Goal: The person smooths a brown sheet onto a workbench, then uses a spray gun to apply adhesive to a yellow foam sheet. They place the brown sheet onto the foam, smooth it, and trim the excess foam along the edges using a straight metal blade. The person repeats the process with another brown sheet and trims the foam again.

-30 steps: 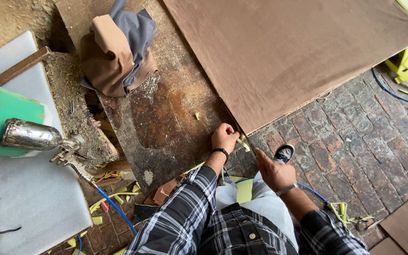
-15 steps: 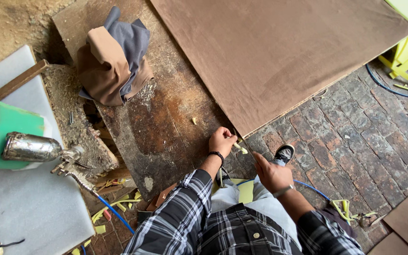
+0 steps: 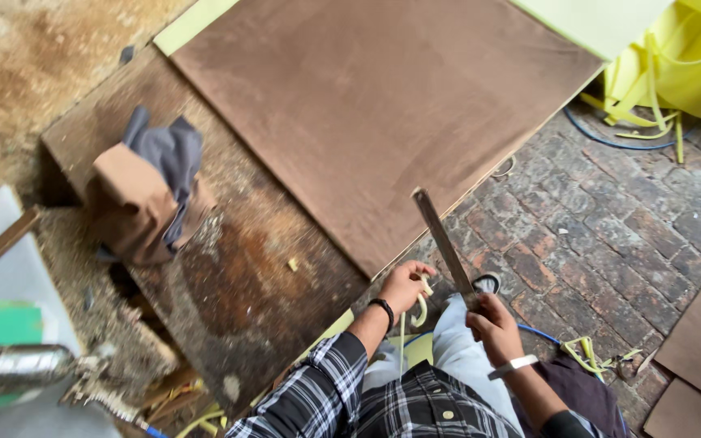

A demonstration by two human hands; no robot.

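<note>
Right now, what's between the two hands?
In the head view, a curl of pale yellow strip at the left hand, then a bare gap of brick floor and trouser leg up to the right hand gripping the flat metal blade.

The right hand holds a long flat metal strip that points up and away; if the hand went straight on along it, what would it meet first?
Probably the near edge of the brown board; right hand, metal strip. Depth is unclear.
</note>
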